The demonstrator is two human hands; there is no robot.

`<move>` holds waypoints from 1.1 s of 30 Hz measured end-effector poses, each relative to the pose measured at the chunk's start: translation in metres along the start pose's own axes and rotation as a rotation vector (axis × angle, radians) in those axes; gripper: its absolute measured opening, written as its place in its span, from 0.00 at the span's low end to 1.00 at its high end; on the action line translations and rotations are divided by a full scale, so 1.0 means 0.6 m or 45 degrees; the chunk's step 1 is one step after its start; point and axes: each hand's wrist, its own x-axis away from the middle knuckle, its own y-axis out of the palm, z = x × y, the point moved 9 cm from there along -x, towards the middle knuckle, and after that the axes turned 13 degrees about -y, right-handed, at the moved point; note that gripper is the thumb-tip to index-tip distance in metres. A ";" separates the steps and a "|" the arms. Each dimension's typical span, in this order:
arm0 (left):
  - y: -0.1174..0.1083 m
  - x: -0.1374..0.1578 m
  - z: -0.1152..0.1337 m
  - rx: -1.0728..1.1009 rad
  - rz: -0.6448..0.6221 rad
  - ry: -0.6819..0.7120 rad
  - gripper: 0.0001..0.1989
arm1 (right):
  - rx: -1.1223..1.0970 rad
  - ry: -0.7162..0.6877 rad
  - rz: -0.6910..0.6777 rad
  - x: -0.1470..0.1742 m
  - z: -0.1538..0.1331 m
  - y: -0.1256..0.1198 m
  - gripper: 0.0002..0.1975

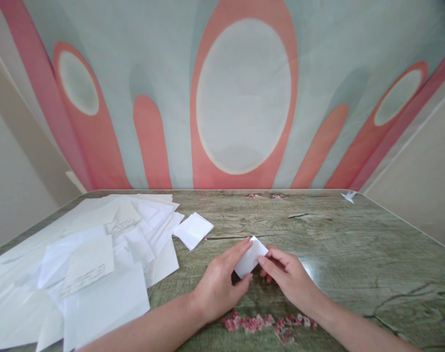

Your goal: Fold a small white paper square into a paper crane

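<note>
A small folded piece of white paper (250, 259) is held between both hands, just above the table's near middle. My left hand (222, 281) grips its left side, fingers along the top left edge and thumb at the bottom corner. On the right, my right hand (283, 269) pinches the paper's right corner, its thumb on the face and the fingers curled behind. The underside of the paper is hidden.
A wood-patterned table (354, 254) carries a wide heap of white paper sheets (108, 308) on the left. Beside it lies a small stack of square papers (194, 230). A folded paper bird (349, 196) sits at the far right corner. A patterned curtain (178, 73) hangs behind.
</note>
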 end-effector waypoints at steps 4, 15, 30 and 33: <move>0.008 0.005 0.008 -0.089 -0.062 0.066 0.33 | -0.063 0.020 0.040 -0.002 0.003 -0.005 0.11; 0.023 0.014 0.023 -0.384 -0.086 0.289 0.33 | -0.057 0.004 0.095 -0.006 0.011 -0.012 0.12; 0.034 0.020 0.020 -0.519 -0.075 0.346 0.37 | 0.061 -0.053 -0.028 -0.009 0.008 -0.006 0.12; 0.037 0.023 0.022 -0.506 -0.105 0.396 0.38 | 0.053 -0.075 -0.081 -0.011 0.003 -0.001 0.12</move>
